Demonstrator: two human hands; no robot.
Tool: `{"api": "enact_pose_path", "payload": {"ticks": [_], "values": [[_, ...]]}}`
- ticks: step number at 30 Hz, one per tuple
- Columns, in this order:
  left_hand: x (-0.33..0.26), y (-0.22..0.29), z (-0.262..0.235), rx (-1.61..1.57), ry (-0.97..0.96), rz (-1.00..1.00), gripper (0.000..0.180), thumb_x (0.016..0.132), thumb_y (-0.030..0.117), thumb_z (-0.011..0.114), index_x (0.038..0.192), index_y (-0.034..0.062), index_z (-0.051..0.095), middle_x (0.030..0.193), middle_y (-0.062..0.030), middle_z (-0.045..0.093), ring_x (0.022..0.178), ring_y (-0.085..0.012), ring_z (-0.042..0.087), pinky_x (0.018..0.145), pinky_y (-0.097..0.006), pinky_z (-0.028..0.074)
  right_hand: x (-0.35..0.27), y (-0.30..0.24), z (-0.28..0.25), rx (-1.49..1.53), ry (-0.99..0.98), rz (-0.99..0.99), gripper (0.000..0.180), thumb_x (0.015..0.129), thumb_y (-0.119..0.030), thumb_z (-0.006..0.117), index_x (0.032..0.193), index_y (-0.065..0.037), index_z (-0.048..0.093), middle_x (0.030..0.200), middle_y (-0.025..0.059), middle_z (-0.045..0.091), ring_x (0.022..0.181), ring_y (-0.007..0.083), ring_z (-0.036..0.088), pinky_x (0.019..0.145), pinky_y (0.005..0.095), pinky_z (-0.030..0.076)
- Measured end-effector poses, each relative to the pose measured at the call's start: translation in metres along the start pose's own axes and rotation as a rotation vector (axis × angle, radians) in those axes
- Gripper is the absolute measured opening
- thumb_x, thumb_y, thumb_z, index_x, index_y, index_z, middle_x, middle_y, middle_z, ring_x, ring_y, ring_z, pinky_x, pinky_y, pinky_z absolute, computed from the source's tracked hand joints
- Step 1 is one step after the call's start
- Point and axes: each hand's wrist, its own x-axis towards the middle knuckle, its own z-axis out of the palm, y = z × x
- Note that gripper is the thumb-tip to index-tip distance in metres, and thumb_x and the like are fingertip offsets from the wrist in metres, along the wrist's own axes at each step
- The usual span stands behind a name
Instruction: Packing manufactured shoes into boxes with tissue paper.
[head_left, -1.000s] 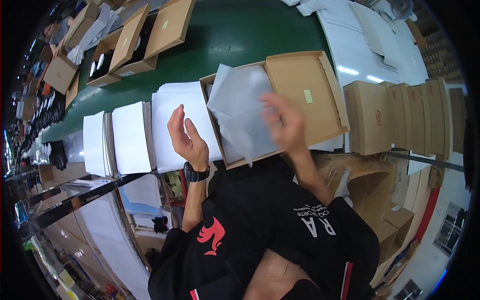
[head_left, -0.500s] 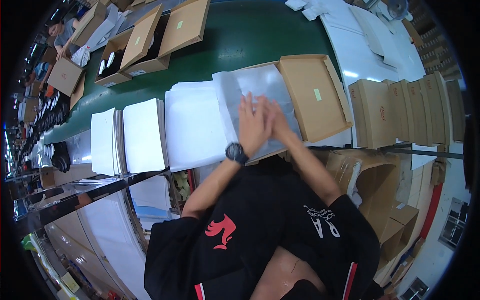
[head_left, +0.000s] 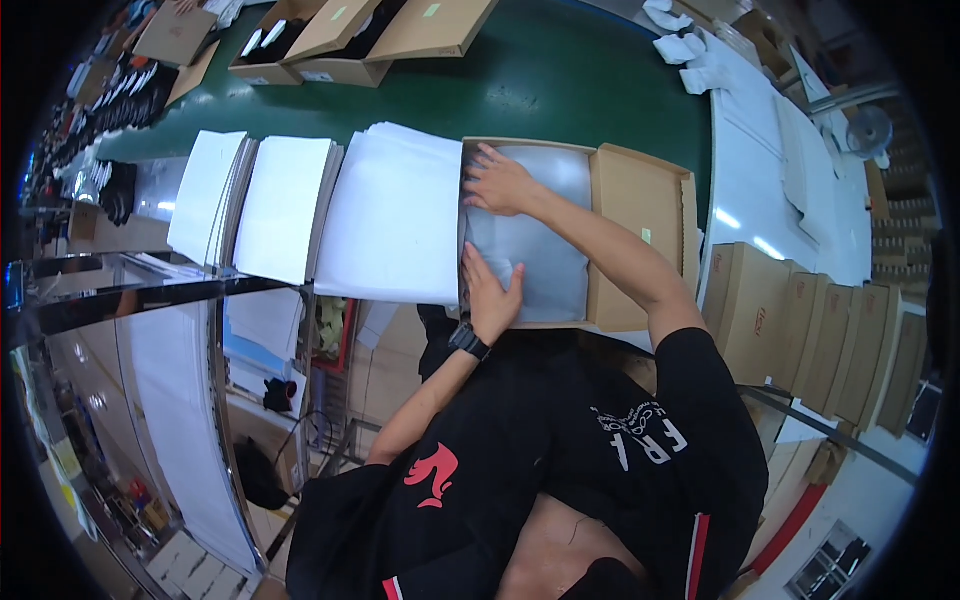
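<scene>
A brown cardboard box (head_left: 526, 326) lies open before me, its lid (head_left: 640, 240) folded out to the right. A thin greyish tissue sheet (head_left: 550, 220) lines the inside. My right hand (head_left: 497, 183) reaches across to the box's far left side, fingers spread and pressing the sheet at the left wall. Nearer me, my left hand (head_left: 490, 295), below a black wristwatch, rests open on the sheet's near left part, fingertips by the same wall. Neither hand grips anything visible. Just left of the box sits a stack of white paper (head_left: 390, 215).
Two more white paper stacks (head_left: 285, 205) stand farther left. Open boxes with dark contents (head_left: 345, 70) sit at the back of the green table (head_left: 560, 75). A row of closed brown boxes (head_left: 750, 310) stands at right, near a white table (head_left: 745, 150). Crumpled white paper (head_left: 690, 60) lies beyond.
The tissue sheet, which overlapped the white stack, now lies inside the box. My hands have moved apart to the box's left wall. The whole view has shifted.
</scene>
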Motion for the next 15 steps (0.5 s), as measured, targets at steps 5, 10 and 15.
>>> {"api": "enact_pose_path", "payload": {"ticks": [5,10,15], "values": [[0.015,0.001,-0.026,-0.261,-0.113,-0.24,0.096,0.092,0.042,0.068,0.148,-0.0173,0.018,0.148,-0.0385,0.035,0.14,-0.0444,0.036,0.117,-0.042,0.029,-0.075,0.025,-0.036,0.375,0.443,0.095,0.042,0.093,-0.036,0.065,0.13,-0.016,0.063,0.144,0.01,0.053,0.137,0.0304,0.045,0.117,0.0611,0.023],[0.013,0.025,-0.109,-0.35,-0.419,-0.456,0.053,0.098,0.031,0.064,0.139,-0.0015,0.053,0.127,-0.0201,0.064,0.104,-0.0237,0.065,0.086,-0.033,0.052,-0.28,0.085,0.037,0.653,0.856,1.22,0.044,0.095,-0.026,0.063,0.133,-0.003,0.059,0.133,0.0183,0.061,0.122,0.0354,0.058,0.105,0.042,0.043],[0.059,-0.01,-0.083,-0.45,-0.029,-0.197,0.055,0.102,0.036,0.057,0.146,0.0045,0.048,0.131,-0.0145,0.061,0.108,-0.0214,0.06,0.087,-0.034,0.051,-0.414,0.061,0.16,1.361,0.524,1.545,0.063,0.101,-0.049,0.05,0.137,0.003,0.054,0.134,0.0222,0.06,0.125,0.0307,0.057,0.107,0.041,0.042]]}}
